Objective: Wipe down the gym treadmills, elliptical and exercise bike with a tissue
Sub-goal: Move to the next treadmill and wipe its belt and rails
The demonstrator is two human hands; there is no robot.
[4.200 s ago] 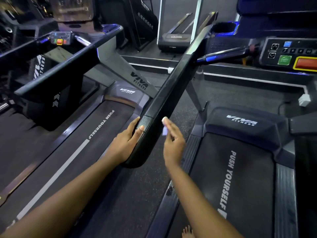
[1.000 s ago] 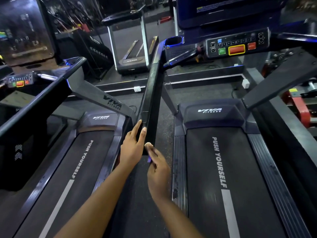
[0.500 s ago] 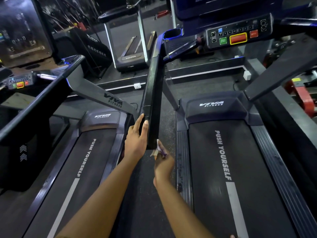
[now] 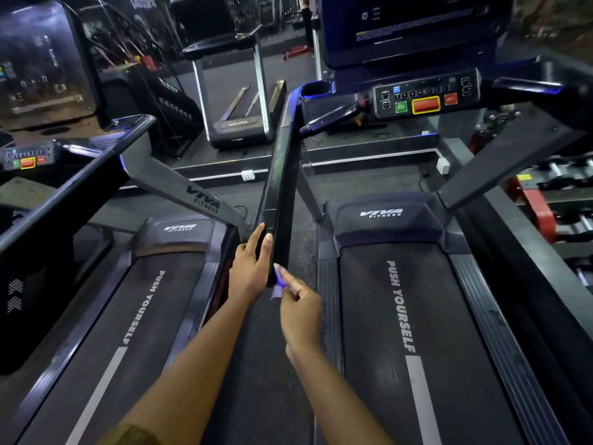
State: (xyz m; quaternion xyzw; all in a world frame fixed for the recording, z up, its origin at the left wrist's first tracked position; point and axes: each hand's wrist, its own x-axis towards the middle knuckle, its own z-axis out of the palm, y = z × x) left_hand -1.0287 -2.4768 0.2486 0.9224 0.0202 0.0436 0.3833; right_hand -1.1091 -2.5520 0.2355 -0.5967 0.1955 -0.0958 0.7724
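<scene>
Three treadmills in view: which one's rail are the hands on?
The right treadmill: its left handrail runs up to its console. Left hand rests against the rail's end; right hand pinches the tissue beside it. Left treadmill and far treadmill: untouched.

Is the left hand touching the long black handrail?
Touching. The head view shows the left hand with its fingers laid against the left side of the black handrail, near its lower end.

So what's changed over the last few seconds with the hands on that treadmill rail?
The right hand, pinching the tissue, slid down the handrail from beside the left hand to the rail's near end. The left hand stayed resting on the rail's left side, and the tissue stayed in the same hand.
</scene>
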